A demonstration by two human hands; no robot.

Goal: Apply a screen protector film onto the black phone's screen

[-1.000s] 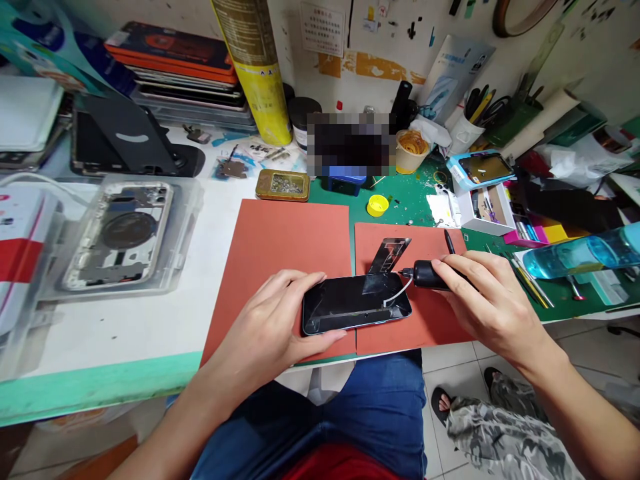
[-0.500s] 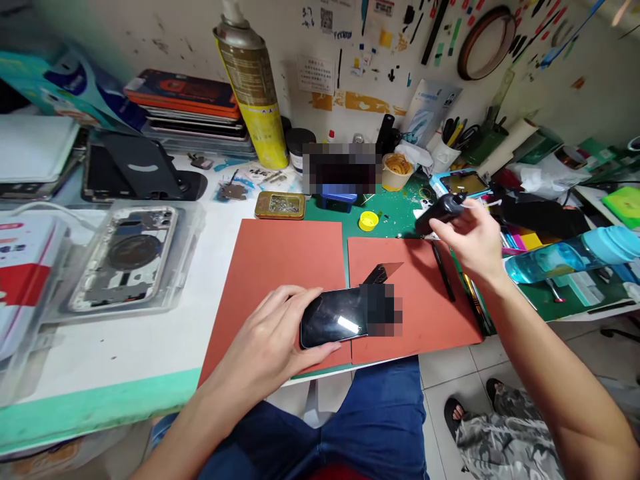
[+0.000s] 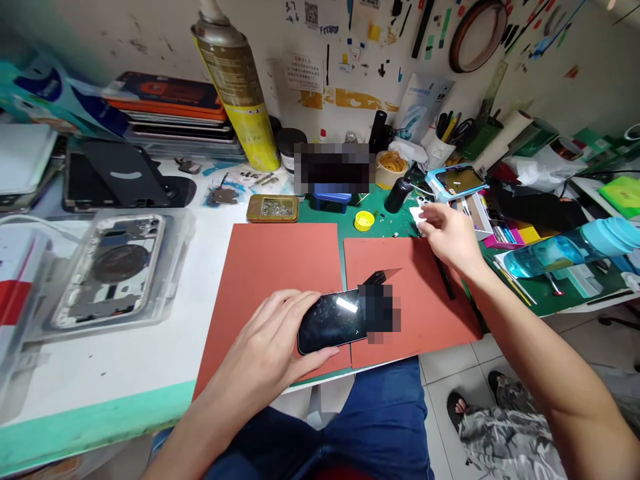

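Observation:
A dark phone (image 3: 330, 321) lies screen up across the seam of two red mats (image 3: 280, 260), with a thin film flap (image 3: 383, 275) sticking up from its right part. My left hand (image 3: 277, 340) wraps its left end, thumb along the near edge. My right hand (image 3: 447, 233) is out over the far right corner of the right mat, fingers pinched on a small white piece (image 3: 417, 215). A small black bottle (image 3: 400, 193) stands free on the green mat just beyond those fingers.
A tall spray can (image 3: 235, 87), a brass tin (image 3: 273, 208) and a yellow cap (image 3: 364, 220) sit behind the mats. A black pen (image 3: 444, 277) lies on the right mat. A blue water bottle (image 3: 565, 253) lies right. A clear box (image 3: 115, 267) holds a phone housing. Another person's sandalled feet (image 3: 495, 417) show below.
My right hand lifted the black bottle off the phone, carried it back and right, set it standing on the green mat and let go. My left hand stayed on the phone.

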